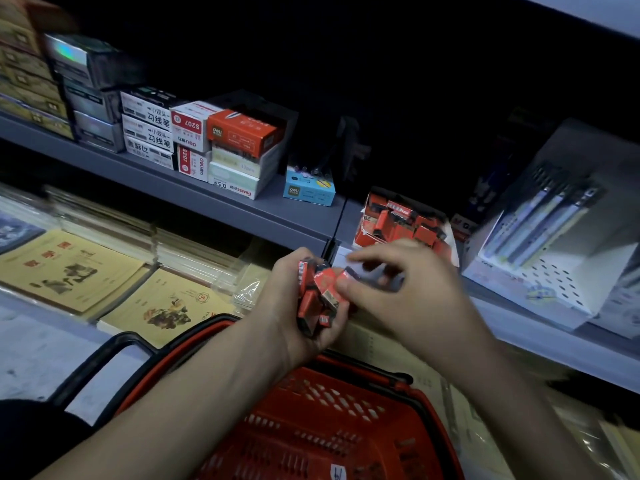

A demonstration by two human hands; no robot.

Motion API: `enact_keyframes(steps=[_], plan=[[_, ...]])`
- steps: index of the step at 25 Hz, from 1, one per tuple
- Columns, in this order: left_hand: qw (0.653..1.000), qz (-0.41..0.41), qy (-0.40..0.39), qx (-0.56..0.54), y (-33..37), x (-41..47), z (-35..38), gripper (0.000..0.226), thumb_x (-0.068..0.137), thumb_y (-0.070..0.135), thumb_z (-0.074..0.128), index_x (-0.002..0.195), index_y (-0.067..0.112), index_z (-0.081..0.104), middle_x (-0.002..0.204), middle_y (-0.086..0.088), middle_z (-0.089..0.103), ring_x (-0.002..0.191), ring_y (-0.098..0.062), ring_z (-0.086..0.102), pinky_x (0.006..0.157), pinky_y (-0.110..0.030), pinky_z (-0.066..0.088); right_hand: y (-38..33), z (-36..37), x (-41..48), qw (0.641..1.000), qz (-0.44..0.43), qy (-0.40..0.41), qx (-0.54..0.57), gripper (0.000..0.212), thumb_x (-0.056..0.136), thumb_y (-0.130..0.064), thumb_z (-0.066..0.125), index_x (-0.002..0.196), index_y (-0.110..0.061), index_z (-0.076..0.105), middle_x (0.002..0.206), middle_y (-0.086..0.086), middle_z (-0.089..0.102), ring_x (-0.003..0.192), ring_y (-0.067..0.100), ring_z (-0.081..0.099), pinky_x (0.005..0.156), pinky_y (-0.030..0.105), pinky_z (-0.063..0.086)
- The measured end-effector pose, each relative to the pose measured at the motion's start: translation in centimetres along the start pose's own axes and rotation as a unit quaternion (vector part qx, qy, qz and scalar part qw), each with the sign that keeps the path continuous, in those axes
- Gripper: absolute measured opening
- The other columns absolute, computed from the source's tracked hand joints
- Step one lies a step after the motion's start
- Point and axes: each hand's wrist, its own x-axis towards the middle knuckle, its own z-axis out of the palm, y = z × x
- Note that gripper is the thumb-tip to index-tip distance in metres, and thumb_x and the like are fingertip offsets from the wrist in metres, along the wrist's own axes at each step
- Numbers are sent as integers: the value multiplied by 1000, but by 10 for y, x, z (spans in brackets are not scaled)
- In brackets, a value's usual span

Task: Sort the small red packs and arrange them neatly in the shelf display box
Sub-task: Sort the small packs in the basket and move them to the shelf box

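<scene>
1. A bunch of red packs (320,292) is held in the left grip (294,306), with the fingers curled round them.
2. A single pack (349,274) at the bunch's edge is pinched by the right grip (412,289), whose fingers are blurred.
3. The display box (367,233) is seen on the shelf (277,216) just beyond the right grip, with loose packs (398,220) jumbled inside.
4. A basket (329,427) is seen below both grips.
</scene>
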Motion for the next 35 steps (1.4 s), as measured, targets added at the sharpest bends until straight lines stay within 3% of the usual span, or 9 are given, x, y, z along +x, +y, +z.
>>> enact_keyframes(steps=[5,9,14,18,23,25,27,30,35], plan=[[1000,5,5,18,0,1,0,29,84,31,58,77,5,69,73,-9,68,67,-17,60,39,-21,52,0,6,1,996,8,8,90,17,80,-25,85,90,-33,74,82,-10,69,76,7,63,69,21,52],[1000,16,3,6,5,-1,1,27,86,31,58,83,6,68,79,-16,70,69,-25,69,37,-21,49,4,-17,14,980,12,85,179,18,84,-12,81,93,-26,78,81,-2,73,77,16,71,74,33,62],[1000,23,10,-14,6,-2,0,22,85,30,59,88,9,67,83,-16,70,66,-27,72,37,-22,50,40,-45,65,978,52,166,117,20,92,-19,74,108,-30,73,85,-7,75,78,8,69,69,28,49],[1000,12,5,-27,7,-1,1,23,84,29,59,88,8,67,85,-16,70,68,-27,71,38,-21,50,57,-30,93,983,64,172,6,6,91,-26,75,96,-22,72,78,-8,72,78,7,68,63,20,45],[999,23,-10,-29,8,-1,1,25,84,29,59,83,6,68,89,-16,68,68,-26,71,42,-18,47,54,-24,82,967,-4,235,-96,6,92,-26,71,94,-27,77,99,1,65,94,21,64,80,30,47],[999,24,-13,-26,8,0,0,25,84,29,58,85,6,68,89,-16,69,69,-26,71,41,-17,47,35,-24,61,978,-24,205,-12,8,94,-29,69,93,-29,77,96,-6,69,90,15,64,76,29,48],[999,24,-22,-20,8,2,0,27,86,31,58,90,7,69,88,-16,70,70,-26,71,37,-18,47,12,-20,33,991,-18,93,89,11,93,-37,69,95,-31,78,92,-8,74,85,12,66,73,30,52],[999,17,-39,18,5,3,1,30,86,33,56,88,7,71,84,-10,69,62,-18,65,34,-19,46,1,-7,7,999,-5,-24,32,24,85,-51,70,105,-38,76,94,-13,67,79,6,58,69,24,46],[997,29,-9,75,-7,2,4,45,86,35,54,56,8,74,74,-4,68,46,-8,51,37,-14,43,9,12,2,999,3,-46,11,20,84,-38,80,104,-36,77,91,-14,55,73,-2,49,64,15,33]])
